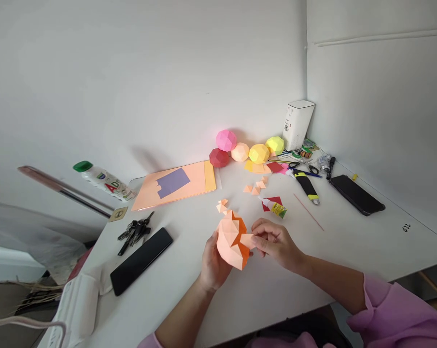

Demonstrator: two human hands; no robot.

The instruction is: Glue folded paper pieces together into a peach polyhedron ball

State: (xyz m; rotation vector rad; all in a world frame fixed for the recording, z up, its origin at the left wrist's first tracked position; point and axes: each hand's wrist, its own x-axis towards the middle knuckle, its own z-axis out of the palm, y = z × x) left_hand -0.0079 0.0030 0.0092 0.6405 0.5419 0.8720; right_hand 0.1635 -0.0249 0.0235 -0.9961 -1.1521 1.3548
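My left hand (215, 265) is closed around a partly built peach paper ball (230, 239), whose orange inside shows through a jagged opening on the right. At that opening, my right hand (276, 243) pinches a small peach paper piece (246, 240) between thumb and fingers. The piece touches or overlaps the ball's edge; I cannot tell if it is attached. Just beyond the ball lie small folded peach pieces (221, 206), with several more peach pieces (256, 186) farther back. A glue tube (276, 208) rests on a dark red paper square (275, 199) beyond my right hand.
Finished paper balls (259, 153) in several colours stand by the wall, near a white box (298, 124). Right are a utility knife (306, 186), scissors (305, 167) and a black phone (356, 194). Left are paper sheets (194, 186), keys (135, 232), a dark phone (141, 261) and a bottle (104, 181).
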